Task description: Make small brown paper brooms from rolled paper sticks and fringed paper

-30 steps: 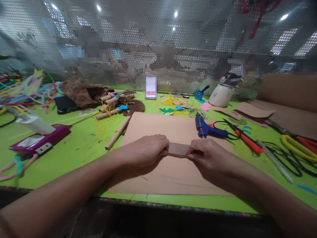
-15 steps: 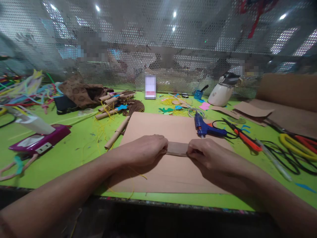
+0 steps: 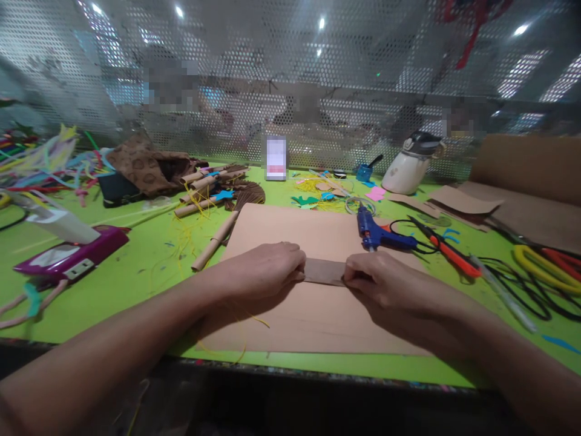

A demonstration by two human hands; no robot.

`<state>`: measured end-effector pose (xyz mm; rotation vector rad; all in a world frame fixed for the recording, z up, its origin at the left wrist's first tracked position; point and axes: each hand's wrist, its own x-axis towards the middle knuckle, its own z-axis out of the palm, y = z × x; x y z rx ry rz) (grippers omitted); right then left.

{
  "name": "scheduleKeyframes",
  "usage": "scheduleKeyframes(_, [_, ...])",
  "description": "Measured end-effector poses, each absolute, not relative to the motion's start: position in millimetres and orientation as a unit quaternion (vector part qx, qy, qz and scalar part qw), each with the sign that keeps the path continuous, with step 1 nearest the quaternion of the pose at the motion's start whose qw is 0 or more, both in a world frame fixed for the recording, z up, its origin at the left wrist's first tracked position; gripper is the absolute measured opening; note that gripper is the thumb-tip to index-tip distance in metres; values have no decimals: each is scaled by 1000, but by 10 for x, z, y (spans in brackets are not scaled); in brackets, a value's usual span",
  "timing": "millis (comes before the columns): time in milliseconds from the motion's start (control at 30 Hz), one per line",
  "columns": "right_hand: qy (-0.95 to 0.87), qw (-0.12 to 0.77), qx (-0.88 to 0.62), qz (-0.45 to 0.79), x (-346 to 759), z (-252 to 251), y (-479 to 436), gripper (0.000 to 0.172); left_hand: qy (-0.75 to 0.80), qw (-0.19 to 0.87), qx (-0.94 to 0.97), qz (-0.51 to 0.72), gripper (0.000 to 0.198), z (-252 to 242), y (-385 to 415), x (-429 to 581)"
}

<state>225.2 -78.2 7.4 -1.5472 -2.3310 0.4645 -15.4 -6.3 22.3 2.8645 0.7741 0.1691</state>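
Observation:
A narrow brown paper strip [image 3: 324, 272] lies across the large tan paper sheet [image 3: 290, 327] in front of me. Its left end is pinched in my left hand [image 3: 272, 269], and its right end is held by the closed fingers of my right hand [image 3: 379, 278]. Both hands rest low over the sheet, their fingertips hidden in part. Beyond my right hand, a blue glue gun [image 3: 381, 235] lies on the sheet's upper right part. Just left of the sheet is a rolled brown paper tube [image 3: 215, 242].
On the green table [image 3: 136, 266] are a purple power strip [image 3: 75, 257] at left, more paper tubes [image 3: 200, 188], a phone [image 3: 276, 158], a white jug [image 3: 407, 166], orange-handled pliers [image 3: 458, 257], yellow-handled scissors [image 3: 540, 266] and black cables. A perforated screen stands behind.
My left hand has shifted very slightly left and more of the strip shows between my hands. Both hands keep their grip, and the view has shifted slightly.

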Motion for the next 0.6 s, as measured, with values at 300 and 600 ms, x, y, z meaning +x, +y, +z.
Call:
scheduleKeyframes(300, [-798, 140, -560, 176, 2239, 88, -808, 15, 305, 157, 939, -7, 17, 411, -25, -173])
scheduleKeyframes(600, [-811, 158, -540, 161, 2210, 105, -812, 17, 348, 155, 924, -28, 25, 407, -42, -165])
